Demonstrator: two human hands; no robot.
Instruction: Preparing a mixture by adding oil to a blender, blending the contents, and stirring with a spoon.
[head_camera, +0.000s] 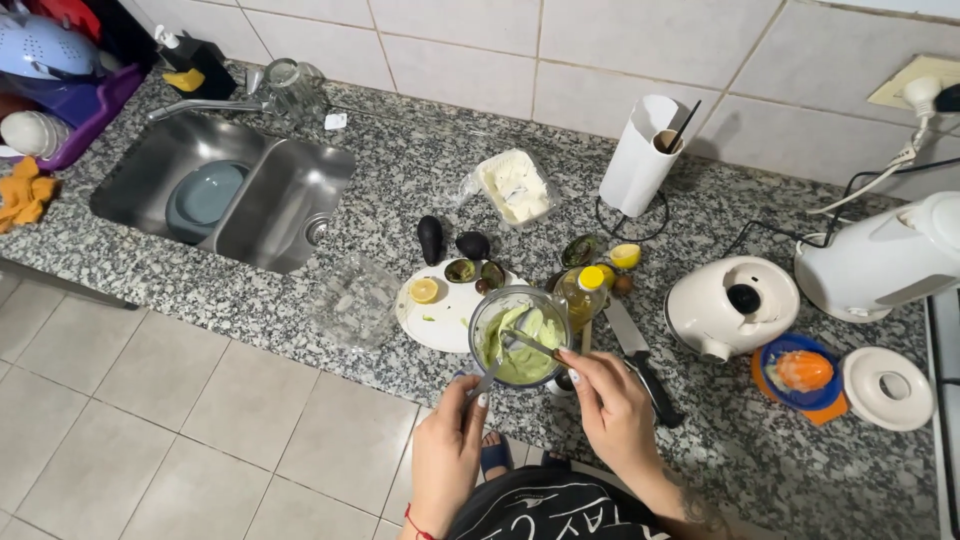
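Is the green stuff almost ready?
Nearly: the jar holds smooth green mash, and empty avocado skins lie on the white plate. The right hand has a utensil in it; the left hand holds another. Two whole avocados are uncut.

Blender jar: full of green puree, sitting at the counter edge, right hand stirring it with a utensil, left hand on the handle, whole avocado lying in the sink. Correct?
Not quite. The whole avocado lies on the granite counter behind the white plate, not in the sink. The head view shows it. The rest stands: blender jar, right hand, left hand.
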